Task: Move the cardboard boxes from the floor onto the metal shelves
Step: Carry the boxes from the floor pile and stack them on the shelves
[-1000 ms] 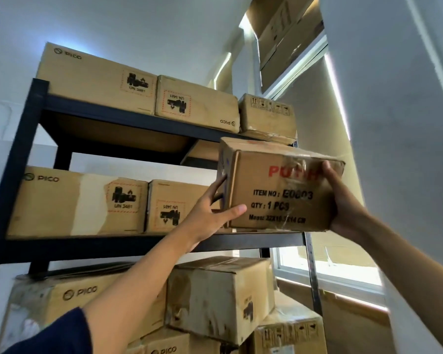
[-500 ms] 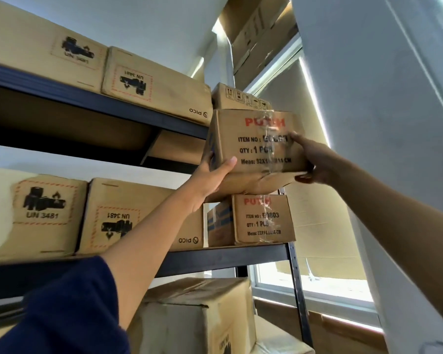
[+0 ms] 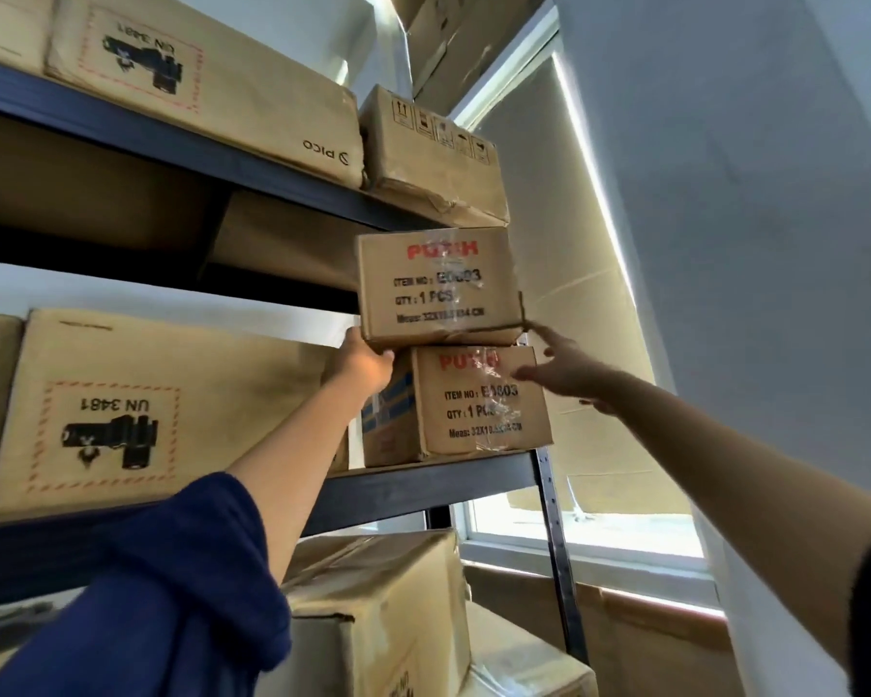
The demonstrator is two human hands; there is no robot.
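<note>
From the head camera, the top box (image 3: 436,284) sits on the lower box (image 3: 478,402) on the middle shelf (image 3: 423,487). The left hand (image 3: 360,367) holds its bottom left corner, fingers hidden behind. The right hand (image 3: 564,367) is blurry, fingers spread open, one fingertip touching the box's right corner.

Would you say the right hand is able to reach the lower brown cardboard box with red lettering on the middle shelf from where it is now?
Probably yes. The right hand, fingers extended, hovers just in front of the lower brown cardboard box with red lettering, near its upper right corner, with nothing between them.
</note>
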